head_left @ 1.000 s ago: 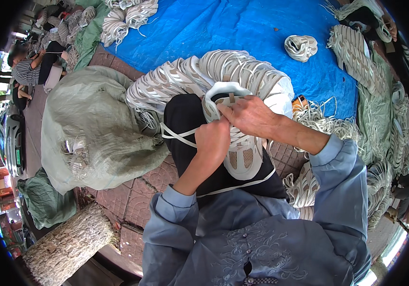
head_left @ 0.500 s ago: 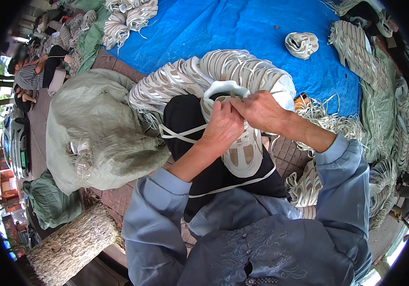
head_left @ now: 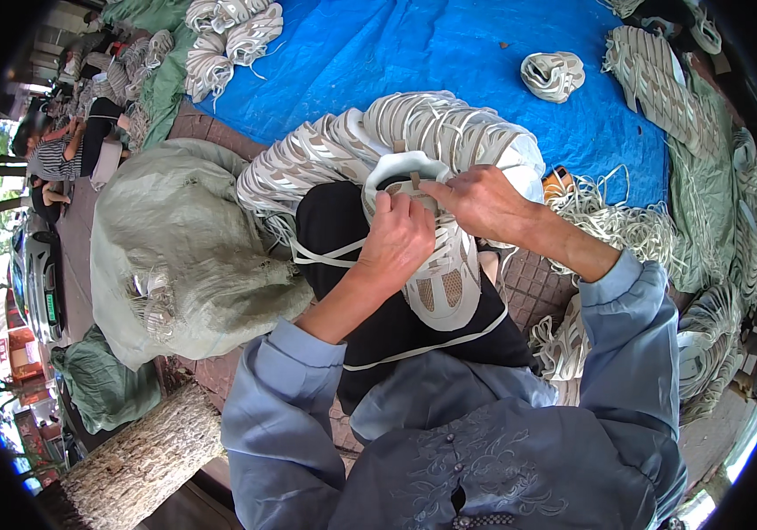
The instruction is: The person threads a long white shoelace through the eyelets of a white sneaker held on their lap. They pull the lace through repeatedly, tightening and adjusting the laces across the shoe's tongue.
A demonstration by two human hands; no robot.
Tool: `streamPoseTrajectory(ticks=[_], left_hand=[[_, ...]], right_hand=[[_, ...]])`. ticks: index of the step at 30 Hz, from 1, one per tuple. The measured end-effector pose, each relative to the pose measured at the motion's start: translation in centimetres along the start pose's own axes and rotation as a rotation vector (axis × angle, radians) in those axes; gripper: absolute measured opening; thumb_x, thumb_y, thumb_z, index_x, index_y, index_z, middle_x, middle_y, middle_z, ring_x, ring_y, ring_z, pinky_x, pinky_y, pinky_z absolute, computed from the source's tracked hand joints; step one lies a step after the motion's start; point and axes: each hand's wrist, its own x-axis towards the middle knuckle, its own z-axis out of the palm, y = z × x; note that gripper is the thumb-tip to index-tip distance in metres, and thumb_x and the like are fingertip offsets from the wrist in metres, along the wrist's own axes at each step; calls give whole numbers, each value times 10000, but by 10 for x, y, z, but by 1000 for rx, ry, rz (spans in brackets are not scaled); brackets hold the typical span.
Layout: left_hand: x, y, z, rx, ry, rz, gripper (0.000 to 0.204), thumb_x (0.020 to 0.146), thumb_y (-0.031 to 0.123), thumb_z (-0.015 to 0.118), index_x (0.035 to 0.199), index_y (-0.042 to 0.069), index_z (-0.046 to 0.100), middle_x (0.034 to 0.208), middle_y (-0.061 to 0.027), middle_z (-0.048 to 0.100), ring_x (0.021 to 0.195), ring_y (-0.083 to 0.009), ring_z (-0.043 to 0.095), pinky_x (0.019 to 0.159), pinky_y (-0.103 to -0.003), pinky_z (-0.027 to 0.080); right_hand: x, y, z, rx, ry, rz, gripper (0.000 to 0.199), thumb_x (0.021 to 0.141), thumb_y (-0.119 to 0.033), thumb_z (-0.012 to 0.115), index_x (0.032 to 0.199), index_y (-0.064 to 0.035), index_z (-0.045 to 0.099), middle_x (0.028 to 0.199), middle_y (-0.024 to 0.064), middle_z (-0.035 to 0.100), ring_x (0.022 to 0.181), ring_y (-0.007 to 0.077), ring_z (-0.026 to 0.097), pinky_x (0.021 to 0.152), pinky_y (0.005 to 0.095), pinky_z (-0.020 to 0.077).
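Note:
A white and beige shoe upper (head_left: pixel 443 302) rests over the black cloth on my lap, toe toward me and collar away. My left hand (head_left: pixel 399 237) is closed at the left side of its opening, fingertips curled by the collar; what they hold is hidden. With thumb and forefinger together, my right hand (head_left: pixel 487 205) pinches the upper beside the tan tab at the tongue. A loose white lace (head_left: pixel 330 256) runs out left of my left hand. Right behind the upper curves a long row of nested shoe uppers (head_left: pixel 308 159).
Left stands a bulging pale woven sack (head_left: pixel 175 256), with a rough log (head_left: pixel 144 459) nearer me. A blue tarp (head_left: pixel 378 53) spreads ahead, bearing a small bundle of uppers (head_left: pixel 553 76). Heaped white laces (head_left: pixel 617 234) lie right. People (head_left: pixel 56 155) sit far left, beyond a parked car (head_left: pixel 38 274).
My hands were together over the tongue and have moved apart; the left shifted down and left. The upper's opening shows more. The whole view has shifted slightly.

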Motion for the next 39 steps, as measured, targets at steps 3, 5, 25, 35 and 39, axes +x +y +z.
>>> streamPoseTrajectory(ticks=[3,5,25,35,39], left_hand=[[8,-2,-1,-37,-6,35,70,595,92,560,619,27,559,613,-69,490,679,-204,469,672,-362,357],[7,-11,-10,-30,-47,89,70,594,93,559,621,29,550,622,-71,486,685,-206,468,687,-375,364],[3,-4,-4,-36,8,30,67,628,111,561,643,56,595,614,-51,503,705,-199,469,697,-337,343],[-6,-47,-38,148,-97,147,77,619,94,552,663,33,572,633,-73,499,671,-202,464,656,-331,346],[-65,-139,-60,229,-176,-195,86,597,54,552,675,37,522,671,-97,504,710,-229,496,657,-346,386]], right_hand=[[4,-1,-6,-70,18,-61,280,666,-53,543,940,1,545,552,86,544,513,235,580,460,342,450],[4,4,-13,-122,50,-118,282,671,-55,538,948,-1,549,555,83,543,523,226,581,470,331,451],[-27,56,-44,-172,148,28,319,608,-7,557,916,-71,608,606,64,565,565,224,561,525,343,445],[-15,75,-64,-491,191,-140,187,628,-98,568,813,-80,593,593,15,498,584,164,528,557,291,421],[-27,101,-81,-530,212,-62,221,620,-54,566,827,-96,627,629,19,534,617,180,548,569,300,435]])
